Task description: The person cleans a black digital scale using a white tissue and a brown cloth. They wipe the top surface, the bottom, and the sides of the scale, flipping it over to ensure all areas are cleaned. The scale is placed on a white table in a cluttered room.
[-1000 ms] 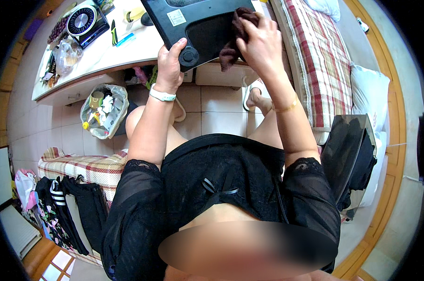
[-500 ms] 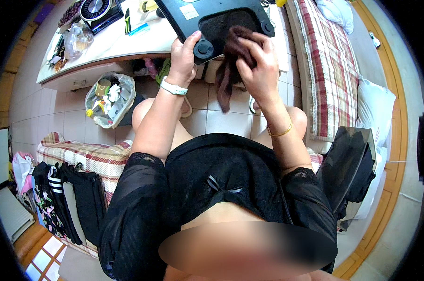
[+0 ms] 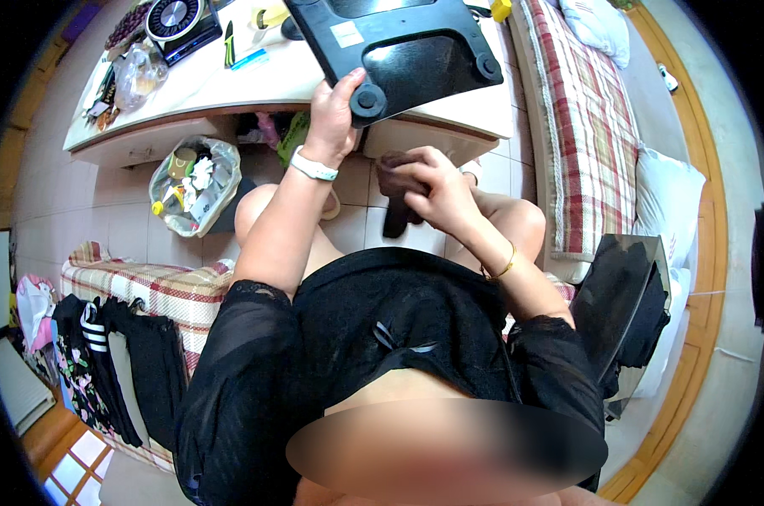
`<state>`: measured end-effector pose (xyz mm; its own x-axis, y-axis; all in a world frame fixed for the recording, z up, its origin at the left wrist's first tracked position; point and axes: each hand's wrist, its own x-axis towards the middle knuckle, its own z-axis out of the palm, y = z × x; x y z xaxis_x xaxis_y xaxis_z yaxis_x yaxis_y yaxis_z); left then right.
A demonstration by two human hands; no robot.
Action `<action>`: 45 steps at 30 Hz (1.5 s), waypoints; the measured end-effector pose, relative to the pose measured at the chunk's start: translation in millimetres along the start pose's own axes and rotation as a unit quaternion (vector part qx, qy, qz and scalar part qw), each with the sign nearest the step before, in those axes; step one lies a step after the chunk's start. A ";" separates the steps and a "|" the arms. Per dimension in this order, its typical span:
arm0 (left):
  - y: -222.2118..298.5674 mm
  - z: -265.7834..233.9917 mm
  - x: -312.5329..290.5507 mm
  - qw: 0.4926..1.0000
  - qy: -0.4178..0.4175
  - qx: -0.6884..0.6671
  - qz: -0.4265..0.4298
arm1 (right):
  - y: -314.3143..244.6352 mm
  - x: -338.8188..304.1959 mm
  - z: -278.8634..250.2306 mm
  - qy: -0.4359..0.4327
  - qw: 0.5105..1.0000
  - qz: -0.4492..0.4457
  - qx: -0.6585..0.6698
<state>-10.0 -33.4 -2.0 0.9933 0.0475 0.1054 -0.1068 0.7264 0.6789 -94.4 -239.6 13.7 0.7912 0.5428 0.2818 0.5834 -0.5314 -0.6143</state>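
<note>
My left hand (image 3: 337, 115) grips the near left corner of a black flat appliance (image 3: 421, 18), thumb beside a round foot (image 3: 367, 100). The appliance is tilted up over the table, with its underside towards me: a pale label, more round feet and a dark glossy recessed panel (image 3: 428, 67) show there. Below and to the right, apart from the appliance, my right hand (image 3: 439, 187) is closed round a bunched dark brown cloth (image 3: 396, 179). One end of the cloth hangs down above the floor between my knees.
On the white table (image 3: 192, 97) lie a knife (image 3: 229, 45), a clear plastic bag (image 3: 139, 78) and a black device with a round dial (image 3: 173, 18). A lined trash bin (image 3: 198, 190) stands by the table's front. A plaid-covered sofa (image 3: 588, 143) is on the right.
My right hand has drawn the brown cloth away from the appliance's underside, down and slightly left, uncovering the glossy panel. My left hand keeps its hold on the corner.
</note>
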 end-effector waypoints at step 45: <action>29.0 -11.7 -4.2 0.945 -0.298 -0.033 -0.129 | 100.0 -9.8 -35.0 0.240 0.669 0.299 0.637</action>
<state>-16.8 -4.5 8.7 0.7822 -0.5171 0.3474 0.1575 0.7037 0.6928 -37.4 -320.9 -24.7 0.9593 0.0475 -0.2784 -0.2515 0.5918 -0.7659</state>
